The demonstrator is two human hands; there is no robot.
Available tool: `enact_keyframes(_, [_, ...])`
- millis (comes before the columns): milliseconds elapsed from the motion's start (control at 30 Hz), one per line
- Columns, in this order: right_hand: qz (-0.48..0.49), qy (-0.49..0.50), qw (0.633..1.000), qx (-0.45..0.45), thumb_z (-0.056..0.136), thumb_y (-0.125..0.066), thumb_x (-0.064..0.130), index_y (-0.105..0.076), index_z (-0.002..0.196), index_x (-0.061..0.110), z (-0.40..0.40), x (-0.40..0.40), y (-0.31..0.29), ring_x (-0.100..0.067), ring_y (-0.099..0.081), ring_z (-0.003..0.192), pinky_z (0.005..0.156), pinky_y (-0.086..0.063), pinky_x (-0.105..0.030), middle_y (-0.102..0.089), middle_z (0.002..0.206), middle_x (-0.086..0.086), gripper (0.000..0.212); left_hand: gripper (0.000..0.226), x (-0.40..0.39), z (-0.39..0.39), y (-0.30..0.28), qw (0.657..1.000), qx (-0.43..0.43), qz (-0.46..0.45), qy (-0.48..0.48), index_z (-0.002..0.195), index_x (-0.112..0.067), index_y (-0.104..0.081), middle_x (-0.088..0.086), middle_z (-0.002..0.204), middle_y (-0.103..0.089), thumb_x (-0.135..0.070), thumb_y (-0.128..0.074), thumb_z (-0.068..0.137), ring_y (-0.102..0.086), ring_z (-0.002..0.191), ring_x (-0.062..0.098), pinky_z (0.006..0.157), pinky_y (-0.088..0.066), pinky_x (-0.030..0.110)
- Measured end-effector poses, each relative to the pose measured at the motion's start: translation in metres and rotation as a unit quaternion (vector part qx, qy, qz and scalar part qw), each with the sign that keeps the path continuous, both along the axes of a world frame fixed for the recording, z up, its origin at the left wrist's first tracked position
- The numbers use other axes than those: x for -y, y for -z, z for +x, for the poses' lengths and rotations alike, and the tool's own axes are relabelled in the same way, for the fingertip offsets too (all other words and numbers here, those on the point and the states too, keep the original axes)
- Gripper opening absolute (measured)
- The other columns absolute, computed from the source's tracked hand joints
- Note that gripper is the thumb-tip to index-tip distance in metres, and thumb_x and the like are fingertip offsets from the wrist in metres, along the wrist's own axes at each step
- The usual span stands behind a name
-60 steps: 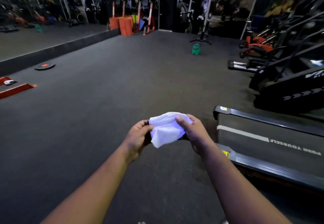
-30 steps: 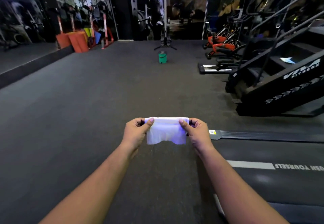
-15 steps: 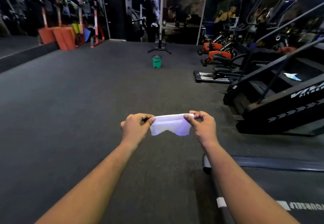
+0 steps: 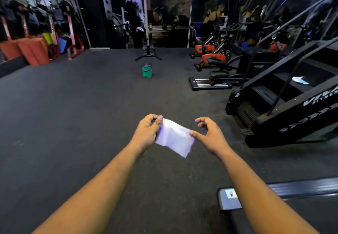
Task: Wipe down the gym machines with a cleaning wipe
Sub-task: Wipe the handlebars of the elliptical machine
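Note:
A white cleaning wipe (image 4: 173,138) hangs folded in front of me at waist height over the dark floor. My left hand (image 4: 146,133) pinches its upper left corner between thumb and fingers. My right hand (image 4: 210,135) is beside the wipe's right edge with fingers spread apart; only the thumb tip touches the wipe. A black stair climber (image 4: 292,105) stands to the right, and the rear end of a treadmill (image 4: 228,200) lies at lower right, partly behind my right forearm.
A second white wipe (image 4: 300,80) lies on a step of the stair climber. A green bucket (image 4: 146,70) stands mid-floor ahead. Orange spin bikes (image 4: 212,58) and a low machine base (image 4: 210,83) line the right side; orange mats (image 4: 33,50) lean at far left.
My right hand has let go of the wipe's right corner and spread its fingers; the wipe now droops from my left hand. The view has swung right, toward the stair climber.

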State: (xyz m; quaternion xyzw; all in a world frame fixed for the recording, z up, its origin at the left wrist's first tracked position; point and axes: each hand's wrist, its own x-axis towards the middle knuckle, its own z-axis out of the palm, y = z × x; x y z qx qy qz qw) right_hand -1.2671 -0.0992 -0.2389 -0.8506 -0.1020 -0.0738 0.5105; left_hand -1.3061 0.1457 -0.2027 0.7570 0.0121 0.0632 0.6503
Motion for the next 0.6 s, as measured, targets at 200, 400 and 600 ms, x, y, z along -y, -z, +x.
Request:
enact_keyframes(200, [-0.063,-0.190,0.980,-0.015,0.089,-0.075,0.041,-0.049,0.146,0.032,0.135,-0.002,-0.022,0.001,-0.035,0.142,0.118,-0.028,-0.024,-0.044,0.152,0.013,0.063,0.015,0.031,0.143,-0.017,0.992,-0.012,0.046,0.117,0.095,-0.007,-0.066,-0.006,0.071,-0.064,-0.022,-0.066,0.098,-0.052,0.060,0.002,0.057,-0.043,0.016])
enact_keyframes(400, [0.068,-0.234,0.963,-0.112,0.093,-0.075,0.026,-0.071,0.109,0.009,0.249,-0.014,-0.033,-0.009,-0.065,0.091,0.078,-0.052,-0.030,-0.074,0.102,-0.005,0.024,0.016,0.029,0.264,-0.038,0.990,0.003,0.099,0.103,0.100,-0.006,-0.072,0.006,0.091,-0.074,-0.022,-0.070,0.096,-0.066,0.083,0.010,0.077,-0.055,0.027])
enact_keyframes(600, [0.169,-0.115,0.969,-0.136,0.089,-0.077,0.036,-0.069,0.099,0.005,0.373,-0.042,-0.025,-0.023,-0.066,0.084,0.074,-0.052,-0.040,-0.074,0.095,-0.011,0.034,0.070,0.021,0.379,0.000,0.981,-0.151,-0.114,0.039,0.117,-0.023,-0.071,0.007,0.112,-0.076,-0.076,-0.033,0.092,-0.073,0.102,0.023,0.084,-0.059,0.041])
